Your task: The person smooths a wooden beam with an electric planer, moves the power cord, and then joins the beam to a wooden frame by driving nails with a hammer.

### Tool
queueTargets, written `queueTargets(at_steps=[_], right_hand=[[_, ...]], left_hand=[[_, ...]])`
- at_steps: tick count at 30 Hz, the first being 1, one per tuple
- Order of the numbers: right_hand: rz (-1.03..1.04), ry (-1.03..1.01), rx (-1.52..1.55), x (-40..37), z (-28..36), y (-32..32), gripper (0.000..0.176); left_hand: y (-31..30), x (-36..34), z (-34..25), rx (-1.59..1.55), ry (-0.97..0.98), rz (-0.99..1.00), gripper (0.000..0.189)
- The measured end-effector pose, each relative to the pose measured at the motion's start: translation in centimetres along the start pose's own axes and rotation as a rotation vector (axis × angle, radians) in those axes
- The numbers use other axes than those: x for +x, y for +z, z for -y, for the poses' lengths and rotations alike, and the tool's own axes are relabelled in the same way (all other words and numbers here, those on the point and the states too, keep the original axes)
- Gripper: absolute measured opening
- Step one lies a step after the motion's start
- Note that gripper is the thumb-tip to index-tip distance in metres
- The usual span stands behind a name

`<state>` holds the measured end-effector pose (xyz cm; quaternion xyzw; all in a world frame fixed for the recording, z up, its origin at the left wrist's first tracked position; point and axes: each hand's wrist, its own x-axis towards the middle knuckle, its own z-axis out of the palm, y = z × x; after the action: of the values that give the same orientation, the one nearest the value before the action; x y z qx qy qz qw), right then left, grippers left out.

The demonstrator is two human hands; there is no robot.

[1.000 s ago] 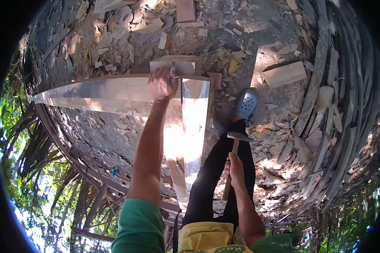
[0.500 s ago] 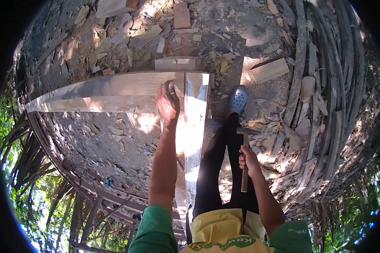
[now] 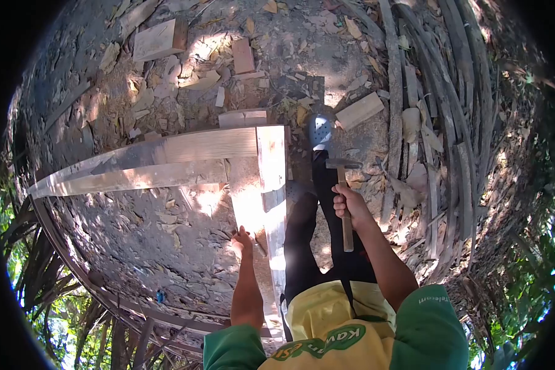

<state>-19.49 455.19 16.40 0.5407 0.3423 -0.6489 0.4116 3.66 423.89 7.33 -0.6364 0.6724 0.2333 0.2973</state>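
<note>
My right hand (image 3: 346,202) is wrapped round the wooden handle of a hammer (image 3: 344,164), its dark head pointing away from me above my leg. My left hand (image 3: 242,240) is low on the left side of a long pale beam (image 3: 271,160), fingers drawn together. A small dark tip shows at those fingers; I cannot tell what it belongs to. Close to the right of this hand lies a thin stick-like piece (image 3: 260,246). At the beam's far end, a long tapering timber (image 3: 209,145) meets it at a corner and runs off to the left.
Offcut blocks lie on the leaf-strewn ground: a large one (image 3: 160,41), a reddish one (image 3: 243,57) and a pale one (image 3: 359,111). Long wooden strips (image 3: 393,92) are piled on the right. My shoe (image 3: 320,132) stands right of the beam's far end.
My left hand has left the corner of the timbers and come down toward me, beside the long beam. The right hand still holds the hammer. The whole view has shifted somewhat.
</note>
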Motion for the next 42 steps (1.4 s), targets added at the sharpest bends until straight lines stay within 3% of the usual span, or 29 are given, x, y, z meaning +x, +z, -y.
queueTargets(at_steps=[2,4,6,9,13,15,18,20,25,42], right_hand=[[0.017,0.000,-0.028,0.8,1.6,1.2,0.020],[0.014,0.006,-0.046,2.0,3.6,2.5,0.020],[0.014,0.025,-0.070,3.8,6.0,4.1,0.020],[-0.018,0.086,-0.104,8.1,10.4,6.6,0.020],[-0.022,0.129,-0.168,11.3,16.0,8.5,0.025],[-0.043,0.154,-0.199,11.8,19.3,9.8,0.029],[-0.090,0.157,-0.243,13.2,22.7,9.6,0.031],[-0.157,0.163,-0.243,13.9,24.6,9.7,0.027],[-0.225,0.159,-0.187,15.8,27.2,8.3,0.017],[-0.164,0.246,-0.264,15.7,23.4,13.7,0.020]], left_hand=[[-1.0,1.5,-3.0,0.018,0.103,-0.073,0.052],[0.4,7.6,-4.1,-0.159,0.159,-0.096,0.054],[-3.7,4.9,-13.6,-0.246,0.166,-0.177,0.060],[-2.5,13.0,-17.2,-0.452,0.132,-0.153,0.067],[-5.4,13.3,-28.0,-0.470,-0.331,0.059,0.074],[-2.7,16.5,-26.9,-0.451,-0.273,-0.088,0.072],[-3.3,15.6,-28.0,-0.426,-0.307,-0.104,0.066],[-4.6,14.7,-29.3,-0.457,-0.418,0.016,0.063],[-5.2,15.0,-29.1,-0.519,-0.432,0.117,0.062],[-5.2,15.5,-29.1,-0.337,-0.468,0.072,0.063]])
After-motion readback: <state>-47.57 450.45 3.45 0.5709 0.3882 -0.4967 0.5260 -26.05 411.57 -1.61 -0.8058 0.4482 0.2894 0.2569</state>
